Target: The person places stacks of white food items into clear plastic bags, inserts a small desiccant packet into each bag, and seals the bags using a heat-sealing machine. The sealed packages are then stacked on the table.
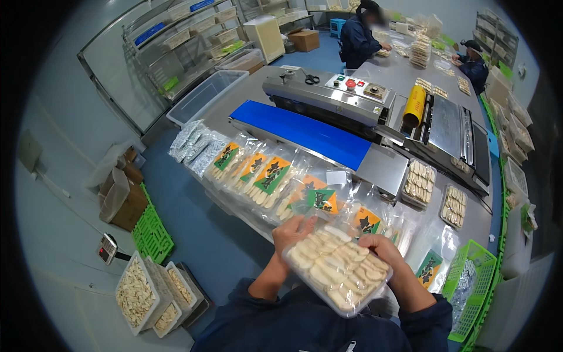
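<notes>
In front of my body I hold a clear plastic tray [337, 267] of pale, long slices that look like sliced mushrooms, tilted toward me, with shiny clear film over it. My left hand [291, 232] is closed on its far left corner, and some loose clear film shows by the fingers. My right hand [382, 251] grips its right side, thumb on top. Just beyond lies a row of filled clear pouches with orange and green labels [272, 176]. Two more trays of slices, one farther back [419, 183] and one to the right [454, 206], rest on the steel table.
A sealing machine [328, 97] with a blue conveyor belt [302, 132] stands across the table. Silver packets [196, 146] lie at the left end. A green basket [469, 281] is at my right. Crates of slices [138, 293] stand low left. Two people work at the far end.
</notes>
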A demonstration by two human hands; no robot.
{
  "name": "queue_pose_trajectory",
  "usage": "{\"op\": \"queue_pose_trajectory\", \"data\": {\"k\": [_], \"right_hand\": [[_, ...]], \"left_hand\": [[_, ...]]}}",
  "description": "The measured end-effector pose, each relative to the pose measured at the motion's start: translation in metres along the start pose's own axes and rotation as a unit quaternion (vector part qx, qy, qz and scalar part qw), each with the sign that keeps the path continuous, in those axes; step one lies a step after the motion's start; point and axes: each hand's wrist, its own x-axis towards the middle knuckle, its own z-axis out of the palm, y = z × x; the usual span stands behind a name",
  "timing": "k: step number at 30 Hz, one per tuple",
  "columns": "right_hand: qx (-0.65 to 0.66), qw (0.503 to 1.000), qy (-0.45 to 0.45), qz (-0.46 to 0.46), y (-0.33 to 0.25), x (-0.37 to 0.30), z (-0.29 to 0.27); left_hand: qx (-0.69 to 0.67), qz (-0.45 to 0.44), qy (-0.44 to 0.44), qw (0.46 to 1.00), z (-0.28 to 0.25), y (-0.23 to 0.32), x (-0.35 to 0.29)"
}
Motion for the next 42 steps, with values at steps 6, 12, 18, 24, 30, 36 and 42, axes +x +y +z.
{"op": "queue_pose_trajectory", "data": {"k": [6, 12, 18, 24, 30, 36, 42], "right_hand": [[-0.222, 0.897, 0.147, -0.353, 0.082, 0.032, -0.043], [-0.093, 0.925, 0.15, -0.337, 0.098, 0.017, -0.009], [-0.203, 0.94, 0.019, -0.274, 0.082, -0.002, -0.027], [-0.326, 0.935, -0.125, -0.059, 0.12, -0.069, -0.042], [-0.383, 0.885, -0.092, -0.248, 0.091, -0.002, -0.013], [-0.127, 0.979, -0.056, -0.146, 0.07, 0.083, 0.024], [0.139, 0.989, -0.03, -0.036, 0.104, 0.076, 0.052]], "left_hand": [[-0.163, -0.064, -0.008, 0.985, 0.012, -0.049, -0.02], [-0.104, 0.149, 0.021, 0.983, -0.038, -0.03, -0.057], [-0.421, -0.181, -0.214, 0.863, -0.069, -0.053, -0.05], [-0.412, -0.255, -0.499, 0.719, -0.127, -0.067, -0.104], [-0.519, -0.276, -0.324, 0.741, -0.1, -0.055, -0.075], [-0.503, -0.43, -0.161, 0.732, -0.002, -0.08, -0.061], [-0.506, -0.382, -0.177, 0.753, 0.027, -0.085, -0.075]]}}
